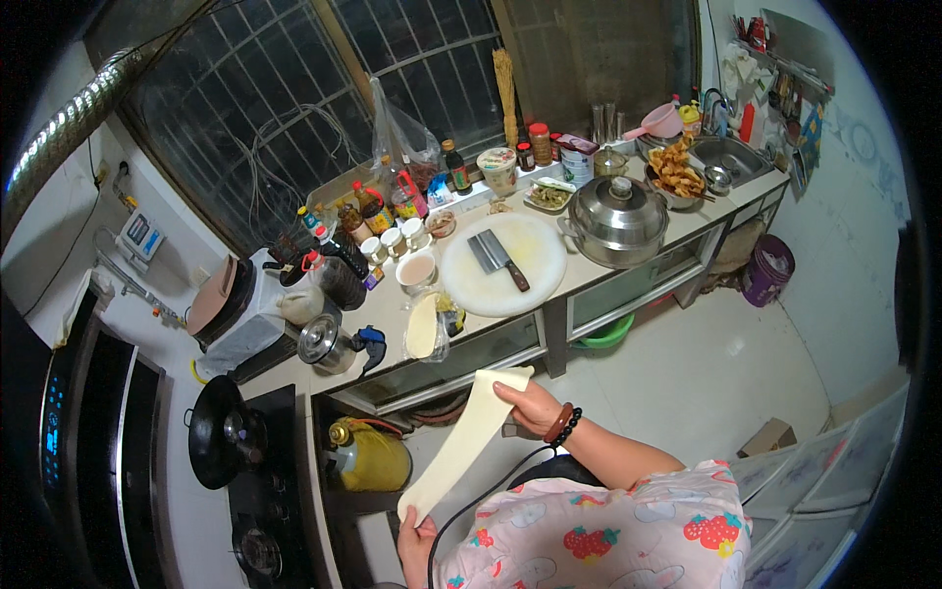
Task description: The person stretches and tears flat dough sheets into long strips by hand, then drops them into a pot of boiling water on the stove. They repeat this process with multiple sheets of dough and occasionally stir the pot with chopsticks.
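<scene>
A long, flat strip of pale dough [464,442] stretches between my two hands, in front of the counter. My left hand [418,541] pinches its lower end. The upper end is gripped by my right hand [528,405], which has bracelets at the wrist. On the counter, another flat piece of dough [422,327] lies on clear plastic. Beside it a cleaver [497,258] rests on a round white cutting board [471,294]. A bowl of pale liquid [416,270] stands left of the board.
A black wok [213,434] sits on the gas hob [283,456] at the left. A lidded steel pot [618,221] and a bowl of fried food [673,177] stand right of the board. Bottles [375,210] line the window side. A gas cylinder [372,456] stands under the counter.
</scene>
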The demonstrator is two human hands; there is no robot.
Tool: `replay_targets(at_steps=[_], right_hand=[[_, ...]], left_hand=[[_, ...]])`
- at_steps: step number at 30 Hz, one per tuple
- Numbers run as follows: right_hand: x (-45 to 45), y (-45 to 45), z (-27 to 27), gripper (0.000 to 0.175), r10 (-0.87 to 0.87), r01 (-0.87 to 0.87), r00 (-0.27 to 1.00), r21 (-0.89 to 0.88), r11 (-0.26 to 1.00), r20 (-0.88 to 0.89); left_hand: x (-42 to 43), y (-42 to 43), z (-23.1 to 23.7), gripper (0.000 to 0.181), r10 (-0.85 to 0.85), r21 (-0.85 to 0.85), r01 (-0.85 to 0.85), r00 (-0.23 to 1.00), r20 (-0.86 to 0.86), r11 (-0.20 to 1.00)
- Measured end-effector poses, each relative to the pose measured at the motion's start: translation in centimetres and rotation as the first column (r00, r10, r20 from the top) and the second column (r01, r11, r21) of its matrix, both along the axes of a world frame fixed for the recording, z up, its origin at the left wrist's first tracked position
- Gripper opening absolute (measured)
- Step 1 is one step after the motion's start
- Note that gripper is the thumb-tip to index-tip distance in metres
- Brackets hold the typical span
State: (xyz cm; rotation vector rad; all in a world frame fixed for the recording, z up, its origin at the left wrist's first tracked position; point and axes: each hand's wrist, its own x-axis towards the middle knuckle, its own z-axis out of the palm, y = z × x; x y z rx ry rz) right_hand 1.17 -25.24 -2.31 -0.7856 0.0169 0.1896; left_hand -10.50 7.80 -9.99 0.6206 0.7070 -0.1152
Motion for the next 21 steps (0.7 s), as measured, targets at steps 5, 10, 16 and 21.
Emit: replay_targets(at_steps=[5, 10, 16, 21], right_hand=[[-0.3, -2.7, 0.6, 0.032, 0.073, -0.046, 0.994, 0.292, 0.955, -0.079], [0.4, -4.1, -0.9, 0.025, 0.104, -0.067, 0.986, 0.266, 0.962, -0.13], [1.0, -3.4, -2.3, 0.025, -0.269, 0.375, 0.925, -0.766, 0.522, 0.27], [3.2, -4.9, -1.9, 0.018, -0.533, 0.586, 0.795, -0.595, 0.55, 0.29]], left_hand=[[0.0, 4.5, -1.3, 0.024, 0.091, -0.09, -0.091, 0.996, -0.002, 0.992], [0.5, 2.5, 3.5, 0.031, 0.189, 0.0, -0.189, 0.979, 0.083, 0.982], [0.7, 1.8, 7.0, 0.034, 0.263, 0.582, -0.296, 0.954, 0.143, 0.757], [1.3, 4.2, 7.7, 0.034, 0.208, 0.778, -0.31, 0.95, 0.233, 0.546]])
